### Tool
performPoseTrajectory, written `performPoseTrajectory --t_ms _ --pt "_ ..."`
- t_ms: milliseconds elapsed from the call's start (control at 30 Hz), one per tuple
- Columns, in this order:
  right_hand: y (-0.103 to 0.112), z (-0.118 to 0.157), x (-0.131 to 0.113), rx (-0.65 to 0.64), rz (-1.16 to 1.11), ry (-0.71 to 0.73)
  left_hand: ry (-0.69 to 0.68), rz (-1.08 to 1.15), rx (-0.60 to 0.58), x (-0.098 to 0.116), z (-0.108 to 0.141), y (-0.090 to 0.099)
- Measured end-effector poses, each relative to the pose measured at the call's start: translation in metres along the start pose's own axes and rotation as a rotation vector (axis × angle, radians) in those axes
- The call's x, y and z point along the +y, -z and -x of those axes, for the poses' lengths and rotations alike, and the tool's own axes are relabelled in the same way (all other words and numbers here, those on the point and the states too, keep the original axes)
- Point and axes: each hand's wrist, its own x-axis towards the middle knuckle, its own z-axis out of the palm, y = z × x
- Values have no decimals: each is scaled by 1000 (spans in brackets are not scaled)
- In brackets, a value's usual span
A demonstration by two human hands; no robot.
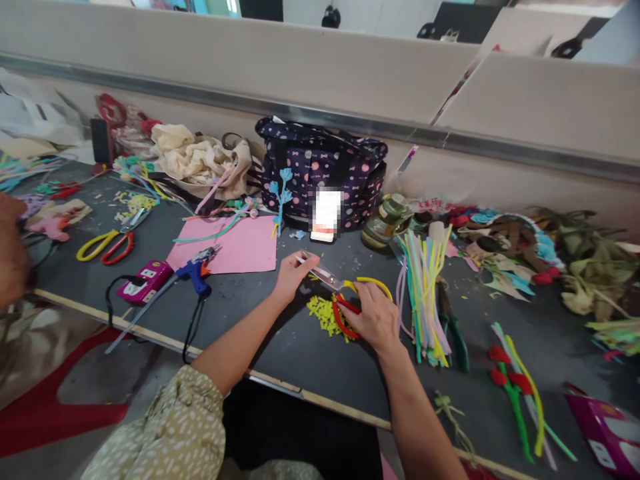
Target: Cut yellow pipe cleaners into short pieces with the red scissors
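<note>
My right hand grips scissors with one yellow and one red handle loop, the blades pointing left. At the blade tips is my left hand, its thumb and fingers pinched together; what they hold, if anything, is too small to make out. Beneath the scissors lies a pile of short yellow cut pieces, partly covered by the red loop and my right hand. Just right of that hand rests a bundle of pastel pipe cleaners.
A pink sheet lies left, with a blue glue gun at its front edge. Other scissors sit farther left, near another person's hand. A patterned bag, a phone and a jar stand behind.
</note>
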Motion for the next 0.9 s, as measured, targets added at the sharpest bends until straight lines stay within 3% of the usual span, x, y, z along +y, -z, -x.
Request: performPoseTrajectory --t_ms 167,333,533,733,900 --pt "-2 0 0 14 2 17 23 59 64 -6 -8 9" --pt "-4 1 6 48 12 -8 4 94 223 -9 -24 28" --pt "-8 2 12 122 12 -74 -163 -141 311 -21 -31 37" --pt "-14 1 19 184 9 -132 -302 -434 261 -23 -32 42" --pt "-16 2 21 172 -17 -155 -342 -573 276 -20 -32 44"
